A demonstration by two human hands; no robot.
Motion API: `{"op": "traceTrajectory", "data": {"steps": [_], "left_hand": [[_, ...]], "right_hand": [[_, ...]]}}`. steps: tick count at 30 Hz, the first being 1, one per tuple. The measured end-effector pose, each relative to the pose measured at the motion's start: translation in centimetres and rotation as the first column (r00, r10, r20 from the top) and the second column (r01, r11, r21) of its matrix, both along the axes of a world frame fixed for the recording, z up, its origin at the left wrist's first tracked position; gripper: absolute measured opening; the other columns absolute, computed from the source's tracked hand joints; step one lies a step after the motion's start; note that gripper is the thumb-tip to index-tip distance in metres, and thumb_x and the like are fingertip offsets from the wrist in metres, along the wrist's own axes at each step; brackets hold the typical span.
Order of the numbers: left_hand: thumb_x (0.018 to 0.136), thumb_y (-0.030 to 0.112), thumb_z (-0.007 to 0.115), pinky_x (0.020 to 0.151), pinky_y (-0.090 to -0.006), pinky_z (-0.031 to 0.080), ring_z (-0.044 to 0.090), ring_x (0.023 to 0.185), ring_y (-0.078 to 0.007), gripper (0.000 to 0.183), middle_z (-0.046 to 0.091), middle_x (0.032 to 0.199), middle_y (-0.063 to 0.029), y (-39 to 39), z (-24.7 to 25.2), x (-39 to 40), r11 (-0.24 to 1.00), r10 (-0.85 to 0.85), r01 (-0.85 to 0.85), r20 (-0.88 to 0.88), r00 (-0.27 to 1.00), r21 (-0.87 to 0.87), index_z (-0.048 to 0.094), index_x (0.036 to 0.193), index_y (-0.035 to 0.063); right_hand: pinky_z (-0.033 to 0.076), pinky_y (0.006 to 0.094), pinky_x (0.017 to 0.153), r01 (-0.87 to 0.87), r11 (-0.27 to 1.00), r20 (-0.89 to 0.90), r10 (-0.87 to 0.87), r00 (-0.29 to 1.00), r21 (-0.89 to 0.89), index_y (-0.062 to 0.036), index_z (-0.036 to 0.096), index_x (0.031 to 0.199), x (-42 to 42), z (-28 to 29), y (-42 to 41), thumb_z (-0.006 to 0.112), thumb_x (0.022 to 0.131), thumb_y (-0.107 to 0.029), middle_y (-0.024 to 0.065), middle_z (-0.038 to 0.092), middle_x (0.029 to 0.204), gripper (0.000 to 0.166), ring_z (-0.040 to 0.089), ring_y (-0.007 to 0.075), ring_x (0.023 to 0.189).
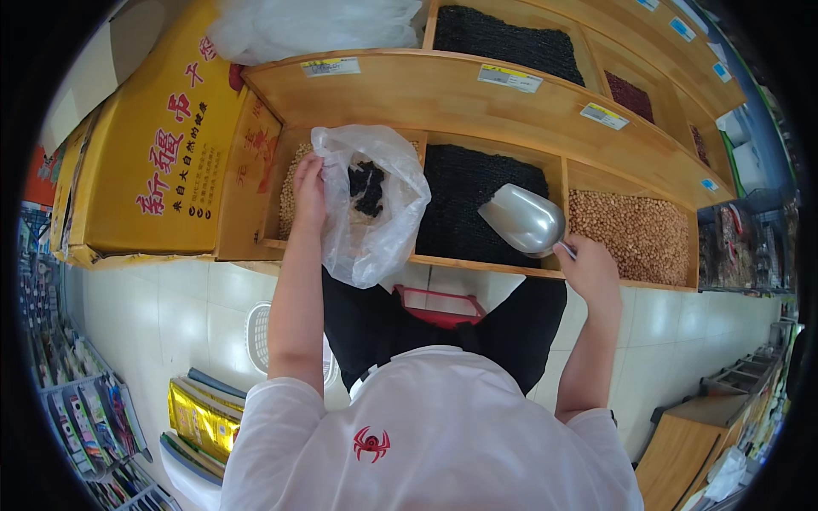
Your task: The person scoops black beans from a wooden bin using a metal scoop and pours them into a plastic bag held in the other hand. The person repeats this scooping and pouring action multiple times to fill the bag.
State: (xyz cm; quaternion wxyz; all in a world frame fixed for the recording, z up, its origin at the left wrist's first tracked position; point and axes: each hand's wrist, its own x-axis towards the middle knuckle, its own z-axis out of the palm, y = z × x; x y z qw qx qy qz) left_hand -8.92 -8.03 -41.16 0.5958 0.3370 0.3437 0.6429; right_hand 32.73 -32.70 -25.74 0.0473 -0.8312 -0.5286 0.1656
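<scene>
My left hand [309, 191] grips the left rim of a clear plastic bag [396, 223], whose mouth gapes upward. Dark grains [366, 190], probably black beans or rice, lie inside the bag. In my right hand [589, 267] is the handle of a metal scoop [529, 220]. The scoop's bowl hangs over a wooden compartment of black grains [473, 185], tilted with its rounded back upward, so its inside is hidden. Tan beans [629, 230] fill the compartment at the right. The bag partly covers a compartment of pale beans [287, 198] at the left.
A yellow cardboard box [160, 160] bearing writing stands at the left. Behind the front bins, a wooden ledge [409, 83] carries price tags below a higher row. A white plastic basket [258, 338] and a red-framed object [441, 305] are low by my legs.
</scene>
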Motion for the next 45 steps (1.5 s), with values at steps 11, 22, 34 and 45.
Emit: {"op": "traceTrajectory", "data": {"steps": [11, 22, 34, 45], "left_hand": [[0.098, 0.01, 0.064, 0.098, -0.0306, 0.047, 0.062, 0.106, -0.0158, 0.013, 0.07, 0.109, -0.0033, -0.3, 0.4, 0.3, 1.0, 0.006, -0.005, 0.009, 1.0, -0.019, 0.067, 0.111, 0.0057], [0.099, 0.009, 0.063, 0.098, -0.0306, 0.047, 0.063, 0.106, -0.0156, 0.013, 0.07, 0.111, -0.0042, -0.1, -0.1, 0.1, 1.0, 0.012, -0.012, -0.021, 1.0, -0.002, 0.067, 0.111, 0.0061], [0.099, 0.009, 0.062, 0.101, -0.0312, 0.046, 0.063, 0.11, -0.017, 0.015, 0.07, 0.115, -0.0062, -0.2, -0.1, 0.0, 1.0, -0.007, 0.007, -0.029, 1.0, -0.001, 0.066, 0.113, 0.0048], [0.098, 0.009, 0.063, 0.1, -0.0307, 0.046, 0.063, 0.108, -0.0161, 0.015, 0.07, 0.114, -0.0055, -0.3, 0.1, 0.0, 1.0, -0.007, 0.007, -0.033, 0.999, 0.022, 0.067, 0.111, 0.0052]], "right_hand": [[0.056, 0.05, 0.082, -0.011, 1.0, -0.137, 0.015, 0.99, 0.026, -0.0042, 0.072, 0.103, -2.0, -4.7, 3.3, 0.061, 0.098, -0.037, 0.0213, 0.074, 0.094, 0.035, 0.07, 0.0422, 0.092], [0.054, 0.0386, 0.079, 0.096, 0.985, -0.479, -0.016, 0.878, 0.144, -0.0058, 0.071, 0.11, -1.7, -10.0, 3.2, 0.063, 0.1, -0.04, 0.0122, 0.075, 0.088, 0.037, 0.073, 0.0295, 0.087], [0.052, 0.0331, 0.072, 0.155, 0.923, -0.562, 0.076, 0.824, 0.352, -0.0022, 0.068, 0.111, -2.3, -11.6, 2.2, 0.066, 0.099, -0.027, 0.0097, 0.072, 0.083, 0.027, 0.069, 0.0213, 0.076], [0.052, 0.0283, 0.073, 0.2, 0.878, -0.656, 0.157, 0.739, 0.436, 0.0004, 0.067, 0.111, -2.2, -12.5, 2.0, 0.067, 0.1, -0.019, 0.0082, 0.072, 0.086, 0.022, 0.068, 0.0145, 0.079]]}}
